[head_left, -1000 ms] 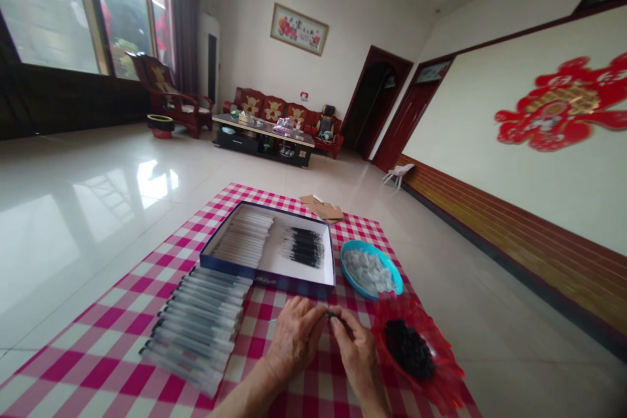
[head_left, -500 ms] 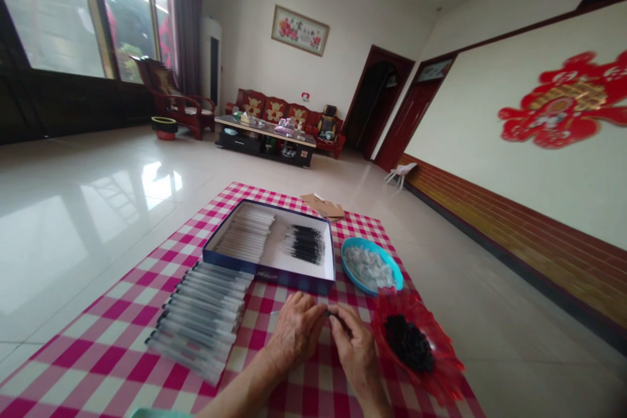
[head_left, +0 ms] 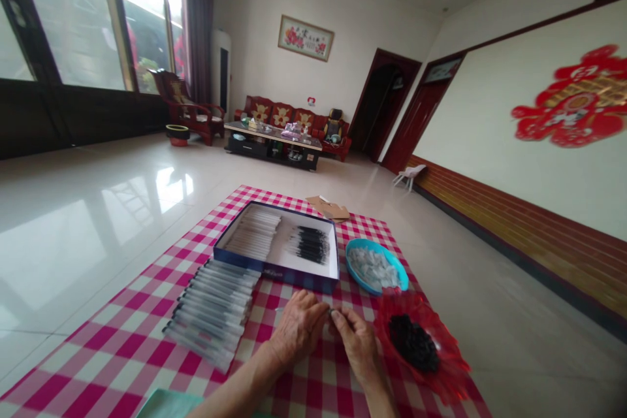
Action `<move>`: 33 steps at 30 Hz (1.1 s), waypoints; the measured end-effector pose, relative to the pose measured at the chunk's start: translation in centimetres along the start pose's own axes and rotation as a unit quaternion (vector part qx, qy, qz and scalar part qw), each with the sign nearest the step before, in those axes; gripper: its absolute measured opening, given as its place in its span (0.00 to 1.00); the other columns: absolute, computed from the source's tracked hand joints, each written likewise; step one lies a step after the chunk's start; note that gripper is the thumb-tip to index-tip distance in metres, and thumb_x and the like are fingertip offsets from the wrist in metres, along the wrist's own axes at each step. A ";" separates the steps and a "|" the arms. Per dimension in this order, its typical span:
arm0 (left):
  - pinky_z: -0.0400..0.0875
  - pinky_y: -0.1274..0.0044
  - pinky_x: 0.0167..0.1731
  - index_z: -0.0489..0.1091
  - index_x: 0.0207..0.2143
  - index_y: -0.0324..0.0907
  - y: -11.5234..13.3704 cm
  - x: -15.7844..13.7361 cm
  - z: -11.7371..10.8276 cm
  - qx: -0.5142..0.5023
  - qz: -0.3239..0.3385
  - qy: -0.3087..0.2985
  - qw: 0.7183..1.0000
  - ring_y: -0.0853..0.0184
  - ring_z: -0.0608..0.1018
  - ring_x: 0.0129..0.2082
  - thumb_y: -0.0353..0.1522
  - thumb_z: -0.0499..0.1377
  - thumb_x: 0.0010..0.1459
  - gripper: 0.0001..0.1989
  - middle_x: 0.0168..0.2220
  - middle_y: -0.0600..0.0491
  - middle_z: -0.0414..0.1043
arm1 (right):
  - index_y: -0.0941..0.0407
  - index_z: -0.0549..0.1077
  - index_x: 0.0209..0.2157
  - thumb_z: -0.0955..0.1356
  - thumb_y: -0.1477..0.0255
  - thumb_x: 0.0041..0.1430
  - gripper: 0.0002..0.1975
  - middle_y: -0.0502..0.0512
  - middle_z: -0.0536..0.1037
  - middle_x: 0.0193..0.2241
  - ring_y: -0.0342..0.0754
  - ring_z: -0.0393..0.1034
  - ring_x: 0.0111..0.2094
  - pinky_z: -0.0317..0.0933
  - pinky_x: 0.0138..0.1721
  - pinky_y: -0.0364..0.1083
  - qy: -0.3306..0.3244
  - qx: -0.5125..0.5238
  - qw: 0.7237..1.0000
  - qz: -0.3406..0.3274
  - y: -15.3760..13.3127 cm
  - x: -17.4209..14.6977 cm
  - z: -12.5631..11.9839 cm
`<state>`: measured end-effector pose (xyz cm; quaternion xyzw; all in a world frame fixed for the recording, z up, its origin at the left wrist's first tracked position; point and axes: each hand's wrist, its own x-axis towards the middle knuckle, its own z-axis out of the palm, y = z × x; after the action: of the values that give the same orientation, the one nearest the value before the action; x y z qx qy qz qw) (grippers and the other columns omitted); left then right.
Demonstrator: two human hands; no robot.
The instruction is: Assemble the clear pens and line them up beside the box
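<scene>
My left hand (head_left: 301, 323) is closed, and the tip of a thin, pale tube (head_left: 279, 309) pokes out on its left side. My right hand (head_left: 356, 339) pinches at a small dark piece (head_left: 330, 313), with thumb and forefinger meeting the left fingertips. Most of what they hold is hidden by the fingers. To the left lies a row of clear pens with dark ends (head_left: 213, 313). Beyond the hands, a blue-edged box (head_left: 298, 277) contains clear tubes (head_left: 255, 232) and thin black pieces (head_left: 312, 245).
A blue bowl (head_left: 402, 279) of whitish, translucent small parts stands right of the box. Nearer is a red petal-edged bowl (head_left: 448, 366) with small black parts (head_left: 414, 343). Flat cardboard (head_left: 329, 209) lies at the far edge of the checked tablecloth (head_left: 122, 326). Something pale green (head_left: 169, 403) shows at the front.
The view has shifted slightly, so everything sits a little further right. Both hands stay together in nearly the same pose; the dark piece between them shows less.
</scene>
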<state>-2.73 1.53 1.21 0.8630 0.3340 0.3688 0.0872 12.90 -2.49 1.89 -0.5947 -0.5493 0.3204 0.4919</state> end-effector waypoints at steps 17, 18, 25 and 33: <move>0.59 0.73 0.35 0.71 0.34 0.43 0.0 0.0 0.3 0.011 -0.015 -0.018 1.000 0.64 0.67 0.31 0.30 0.48 0.64 0.12 0.28 0.52 0.67 | 0.53 0.65 0.25 0.55 0.63 0.66 0.19 0.52 0.70 0.22 0.47 0.67 0.24 0.60 0.28 0.44 0.088 -0.163 0.966 -0.182 1.7 0.3 1.6; 0.59 0.73 0.35 0.71 0.35 0.43 -0.1 0.0 0.3 0.012 -0.018 -0.016 1.000 0.64 0.67 0.31 0.30 0.48 0.64 0.12 0.28 0.51 0.67 | 0.54 0.66 0.27 0.55 0.63 0.66 0.17 0.52 0.72 0.23 0.47 0.68 0.26 0.61 0.29 0.44 0.084 -0.154 0.968 -0.181 1.5 0.1 1.5; 0.59 0.73 0.35 0.71 0.36 0.43 0.2 0.0 0.3 0.008 -0.008 -0.030 0.999 0.63 0.67 0.32 0.30 0.48 0.64 0.12 0.29 0.51 0.67 | 0.55 0.67 0.32 0.58 0.64 0.64 0.13 0.53 0.72 0.28 0.47 0.69 0.30 0.63 0.33 0.44 0.058 -0.137 0.972 -0.181 1.3 -0.4 1.1; 0.59 0.74 0.34 0.69 0.30 0.42 0.2 -0.2 0.7 0.030 0.000 -0.036 0.999 0.64 0.67 0.30 0.30 0.49 0.63 0.12 0.28 0.51 0.67 | 0.52 0.63 0.22 0.57 0.60 0.65 0.19 0.50 0.67 0.20 0.46 0.63 0.22 0.59 0.26 0.44 0.092 -0.130 0.973 -0.165 2.0 0.2 1.6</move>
<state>-2.26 1.36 0.68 0.8779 0.3417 0.3276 0.0729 12.09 -1.76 -0.46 -0.5814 -0.6292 0.1048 0.5050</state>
